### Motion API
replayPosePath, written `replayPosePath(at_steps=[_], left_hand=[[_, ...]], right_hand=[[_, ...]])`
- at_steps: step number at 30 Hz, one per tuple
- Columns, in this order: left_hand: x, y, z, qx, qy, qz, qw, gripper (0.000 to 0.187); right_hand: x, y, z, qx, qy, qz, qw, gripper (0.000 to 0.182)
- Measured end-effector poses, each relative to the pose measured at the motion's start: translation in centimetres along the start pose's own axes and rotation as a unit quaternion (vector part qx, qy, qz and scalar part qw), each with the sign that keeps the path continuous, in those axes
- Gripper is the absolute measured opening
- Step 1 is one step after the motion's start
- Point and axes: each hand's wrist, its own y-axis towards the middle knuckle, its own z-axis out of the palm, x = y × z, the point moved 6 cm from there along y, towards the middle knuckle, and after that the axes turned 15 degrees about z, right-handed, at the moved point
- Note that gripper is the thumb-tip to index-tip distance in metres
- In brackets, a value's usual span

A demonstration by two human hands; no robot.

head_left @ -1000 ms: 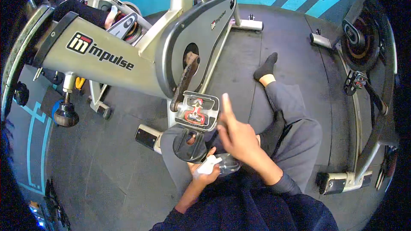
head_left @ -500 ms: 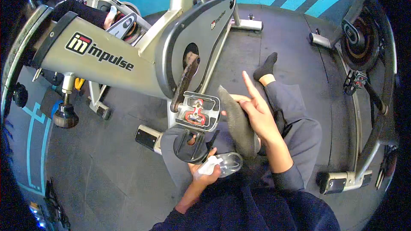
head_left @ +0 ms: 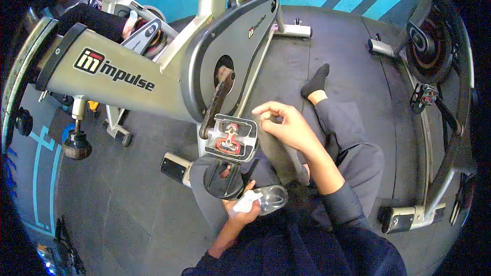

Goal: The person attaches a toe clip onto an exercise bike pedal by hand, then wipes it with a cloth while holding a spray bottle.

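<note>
Right hand (head_left: 292,130): since the earlier frame, moves in closer to the pedal (head_left: 232,138), its outstretched forefinger now bent in; thumb and fingers draw close together, apparently pinching the upper end of the grey cloth.
Grey cloth (head_left: 279,151): hangs just right of the pedal, apart from it as far as the view tells, its lower end trailing nearer the wearer.
Left hand (head_left: 247,215): wraps around the clear spray bottle, below the pedal.
Clear spray bottle (head_left: 273,200): below and a little right of the pedal, lying over on its side, white head (head_left: 245,202) in the grasp.
Toe clip (head_left: 220,183): black, directly below the pedal, near the left hand.
Crank arm (head_left: 217,103): runs up from the pedal to the Impulse spin bike (head_left: 197,76).
Socked foot (head_left: 315,83): on the floor, well up and right of the pedal.
Step in hand: judging by the pose, handling the cloth beside the pedal, bottle kept ready.
Next move calls for: probably a firmer, fuller grip on the cloth, and the bottle kept clear of the toe clip.
</note>
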Motion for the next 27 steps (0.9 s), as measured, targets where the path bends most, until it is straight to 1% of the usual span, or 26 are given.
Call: replayPosePath(at_steps=[2, 3, 4, 6, 7, 9, 10, 11, 12, 14, 15, 16, 17, 18, 20, 21, 23, 24, 25, 26, 27], left_hand=[[0.0, -0.1, 0.0, -0.007, -0.025, -0.008, 1.000, 0.035], [0.2, -0.3, 0.6, -0.009, -0.026, -0.007, 1.000, 0.035], [1.0, -0.8, 0.9, -0.087, -0.094, -0.035, 0.991, 0.045], [1.9, -1.8, 0.5, -0.167, -0.160, -0.064, 0.971, 0.056], [1.8, -1.7, 0.4, -0.059, -0.078, -0.034, 0.995, 0.056], [1.7, -1.7, 0.6, -0.009, -0.036, -0.031, 0.999, 0.055], [1.5, -1.6, 0.7, 0.015, -0.015, -0.028, 0.999, 0.055], [1.3, -1.3, 0.6, -0.022, -0.078, -0.029, 0.996, 0.054], [1.5, -1.4, 0.6, -0.041, -0.107, -0.051, 0.992, 0.052], [1.7, -1.5, 0.8, -0.083, -0.166, -0.092, 0.978, 0.050], [1.5, -1.3, 0.4, -0.058, -0.098, -0.060, 0.992, 0.050], [1.5, -1.3, 0.4, -0.047, -0.063, -0.044, 0.996, 0.050], [1.4, -1.3, 0.3, -0.036, -0.028, -0.028, 0.999, 0.050], [1.6, -1.5, 0.5, -0.026, -0.029, -0.031, 0.999, 0.051], [1.7, -1.7, 0.6, -0.009, -0.031, -0.035, 0.999, 0.051], [1.5, -1.3, 0.4, -0.004, -0.031, -0.036, 0.999, 0.052], [-0.2, -0.1, 0.1, 0.063, 0.108, 0.080, 0.989, 0.045], [0.0, -0.1, 0.3, 0.061, 0.109, 0.081, 0.989, 0.045], [0.8, -0.5, 0.4, 0.016, 0.038, 0.046, 0.998, 0.044], [1.1, -0.7, 0.4, -0.007, 0.004, 0.029, 1.000, 0.044], [1.3, -0.9, 0.3, -0.032, -0.031, 0.012, 0.999, 0.044]], right_hand=[[0.0, 0.4, 0.3, 0.025, -0.009, 0.027, 0.999, 0.029], [0.0, 0.6, 0.3, 0.055, 0.005, 0.043, 0.998, 0.032], [0.2, 0.5, 0.2, 0.055, 0.003, 0.041, 0.998, 0.032], [0.8, 0.2, 0.2, 0.061, 0.047, 0.022, 0.997, 0.040], [1.4, -0.1, 0.1, 0.063, 0.045, 0.019, 0.997, 0.040], [2.5, -0.8, 0.1, 0.087, -0.019, 0.023, 0.996, 0.051], [2.4, -0.8, 0.1, 0.088, -0.020, 0.019, 0.996, 0.051], [2.1, -0.7, 0.1, 0.100, 0.003, 0.022, 0.995, 0.051], [2.0, -0.7, 0.3, 0.113, 0.025, 0.025, 0.993, 0.051], [2.6, -1.1, 0.1, 0.104, 0.024, 0.026, 0.994, 0.050], [2.8, -1.2, -0.1, 0.062, -0.017, 0.000, 0.998, 0.047], [3.3, -1.3, -0.4, 0.020, -0.058, -0.026, 0.998, 0.045], [3.8, -1.7, -0.5, -0.002, -0.088, -0.031, 0.996, 0.042], [3.6, -1.5, -0.3, 0.000, -0.088, -0.032, 0.996, 0.042], [2.0, -0.7, 0.1, 0.054, 0.017, 0.016, 0.998, 0.041], [1.7, -0.4, 0.1, 0.054, 0.017, 0.014, 0.998, 0.041], [1.2, 0.2, 0.1, 0.087, 0.032, 0.019, 0.996, 0.039], [1.4, 0.2, -0.2, 0.087, 0.030, 0.016, 0.996, 0.039], [1.4, 0.0, -0.1, 0.128, 0.034, 0.040, 0.990, 0.039], [1.3, -0.1, 0.2, 0.169, 0.038, 0.063, 0.983, 0.039], [0.9, 0.0, 0.3, 0.161, 0.085, 0.053, 0.982, 0.037]])
